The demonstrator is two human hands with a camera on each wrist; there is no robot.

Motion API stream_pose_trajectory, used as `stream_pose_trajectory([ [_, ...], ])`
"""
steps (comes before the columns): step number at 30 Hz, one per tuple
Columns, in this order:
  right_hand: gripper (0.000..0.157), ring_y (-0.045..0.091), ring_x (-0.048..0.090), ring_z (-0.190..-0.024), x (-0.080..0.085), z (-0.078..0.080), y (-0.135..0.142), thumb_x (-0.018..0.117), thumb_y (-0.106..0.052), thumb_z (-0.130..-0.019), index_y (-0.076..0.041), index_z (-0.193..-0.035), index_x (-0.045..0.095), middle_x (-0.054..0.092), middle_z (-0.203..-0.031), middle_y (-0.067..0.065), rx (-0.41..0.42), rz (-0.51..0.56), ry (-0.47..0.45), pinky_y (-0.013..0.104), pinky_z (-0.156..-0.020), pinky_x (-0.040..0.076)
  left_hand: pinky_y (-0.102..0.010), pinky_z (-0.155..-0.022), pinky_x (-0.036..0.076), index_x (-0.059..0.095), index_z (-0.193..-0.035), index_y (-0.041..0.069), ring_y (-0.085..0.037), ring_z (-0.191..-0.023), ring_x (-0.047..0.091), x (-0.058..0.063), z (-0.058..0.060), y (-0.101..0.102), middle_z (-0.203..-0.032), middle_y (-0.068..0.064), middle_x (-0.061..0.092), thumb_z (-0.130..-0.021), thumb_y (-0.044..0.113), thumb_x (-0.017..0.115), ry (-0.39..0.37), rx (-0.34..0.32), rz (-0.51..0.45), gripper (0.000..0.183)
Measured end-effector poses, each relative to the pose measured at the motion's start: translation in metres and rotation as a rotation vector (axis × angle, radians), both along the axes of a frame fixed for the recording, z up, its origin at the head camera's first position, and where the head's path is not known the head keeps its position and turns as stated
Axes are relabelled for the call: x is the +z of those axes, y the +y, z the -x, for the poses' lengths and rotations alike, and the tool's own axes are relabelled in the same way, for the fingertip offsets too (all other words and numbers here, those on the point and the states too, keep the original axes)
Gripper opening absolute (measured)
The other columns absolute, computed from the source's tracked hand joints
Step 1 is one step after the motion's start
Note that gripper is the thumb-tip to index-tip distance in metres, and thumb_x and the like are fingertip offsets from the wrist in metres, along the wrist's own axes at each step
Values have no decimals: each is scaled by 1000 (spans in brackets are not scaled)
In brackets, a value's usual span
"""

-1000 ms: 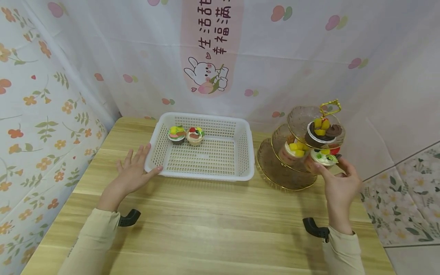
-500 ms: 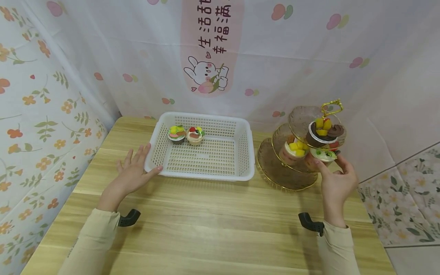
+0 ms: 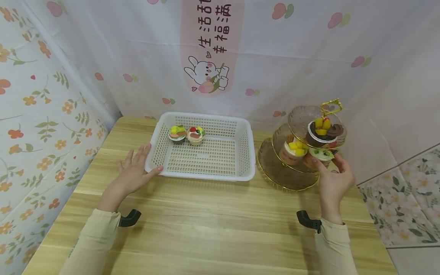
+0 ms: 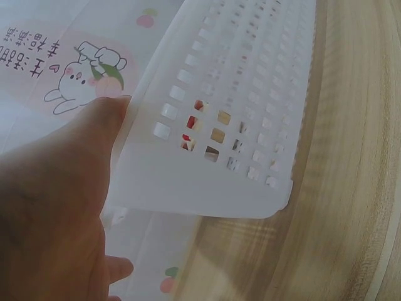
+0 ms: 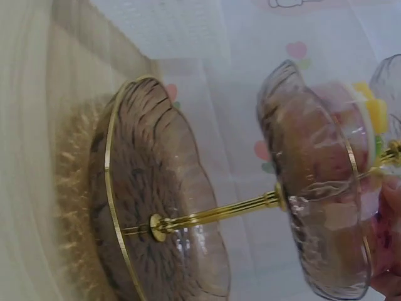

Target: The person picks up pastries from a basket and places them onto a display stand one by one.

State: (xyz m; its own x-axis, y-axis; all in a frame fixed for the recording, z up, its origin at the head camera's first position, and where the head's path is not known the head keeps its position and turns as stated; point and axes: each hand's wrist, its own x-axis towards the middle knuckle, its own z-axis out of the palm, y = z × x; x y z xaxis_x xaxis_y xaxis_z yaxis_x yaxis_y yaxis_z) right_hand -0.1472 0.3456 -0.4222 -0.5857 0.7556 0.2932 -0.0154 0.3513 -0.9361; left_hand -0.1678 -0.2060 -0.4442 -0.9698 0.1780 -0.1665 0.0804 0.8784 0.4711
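My right hand [image 3: 337, 181] pinches a dessert cup [image 3: 320, 154] with white cream and green topping at the middle tier of a three-tier cake stand [image 3: 287, 177]. A yellow-topped dessert cup [image 3: 293, 150] sits left of it on that tier. In the right wrist view, fingers [image 5: 391, 207] show at the right edge, partly behind the clear tier [image 5: 313, 188]. My left hand [image 3: 132, 172] rests with spread fingers on the left end of a white basket [image 3: 203, 177]. The left wrist view shows that hand against the basket's end wall [image 4: 169, 182].
Two fruit-topped cupcakes, one dark-based [image 3: 177, 135] and one pale [image 3: 195, 136], stand in the basket's back left. A chocolate cupcake [image 3: 321, 133] sits on the stand's top tier, beneath a gold handle [image 3: 330, 107]. A printed curtain [image 3: 275, 68] hangs behind the wooden table [image 3: 213, 225].
My right hand and the cream-topped dessert cup have shifted slightly left, further over the middle tier. The left hand and basket stay in place.
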Motion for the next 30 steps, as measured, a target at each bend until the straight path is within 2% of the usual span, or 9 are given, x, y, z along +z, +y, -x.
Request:
stream_pose_trajectory([
  [6, 50, -3, 39, -52, -7, 1, -2, 90, -15, -71, -13, -117, 72, 65, -98, -22, -14, -21, 21, 12, -50, 32, -85, -104, -7, -10, -160, 20, -56, -149, -12, -1, 0, 0, -166, -26, -3, -95, 69, 42, -1, 0, -1, 97],
  [17, 52, -6, 39, -48, -12, 2, -4, 92, -23, -68, -15, -114, 70, 64, -99, -24, -56, -90, -4, 10, -48, 32, -84, -104, -7, -10, -160, 21, -56, -149, -12, 1, 0, 1, -165, -27, -2, -95, 68, 43, 1, 3, -6, 96],
  [30, 52, -7, 35, -47, -11, -2, -5, 89, -29, -73, -16, -119, 69, 68, -106, -14, -48, -148, -34, 10, -48, 30, -84, -104, -7, -11, -160, 21, -55, -149, -13, 0, 0, 0, -165, -27, -1, -95, 69, 42, 2, -2, -4, 96],
])
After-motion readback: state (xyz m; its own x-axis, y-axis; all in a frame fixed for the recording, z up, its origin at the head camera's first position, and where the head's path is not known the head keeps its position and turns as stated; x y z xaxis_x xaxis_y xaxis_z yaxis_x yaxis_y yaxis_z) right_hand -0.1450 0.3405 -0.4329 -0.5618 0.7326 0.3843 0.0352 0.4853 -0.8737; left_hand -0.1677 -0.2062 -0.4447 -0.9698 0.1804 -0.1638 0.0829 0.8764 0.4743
